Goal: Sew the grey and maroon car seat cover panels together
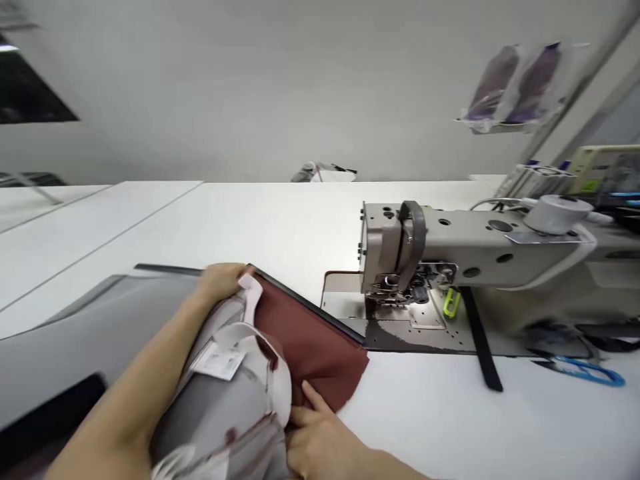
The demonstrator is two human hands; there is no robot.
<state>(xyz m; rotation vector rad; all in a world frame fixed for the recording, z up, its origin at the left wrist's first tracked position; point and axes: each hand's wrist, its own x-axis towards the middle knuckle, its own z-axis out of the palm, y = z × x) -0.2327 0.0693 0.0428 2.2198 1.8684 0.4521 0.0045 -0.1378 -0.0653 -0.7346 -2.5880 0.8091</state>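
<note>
A large grey fabric piece [125, 320] with a dark red panel [300, 327] lies on the white table. Black trim edges the red panel's upper side. My left hand [225, 280] is closed on the fabric at the corner where the grey and red parts meet. Lower down, my right hand [320, 433] grips the folded edge below the red panel, its index finger stretched along the red cloth. Between my hands, white strips and a white label [219, 361] show on the bunched grey cloth. Part of that bundle is hidden under my left forearm.
A sewing machine [460, 247] stands to the right, with its plate beside the red panel. Blue-handled scissors [590, 373] and a black strap [481, 340] lie near it. A small grey and white bundle [325, 173] sits at the back edge. Thread cones in plastic [515, 87] are at upper right.
</note>
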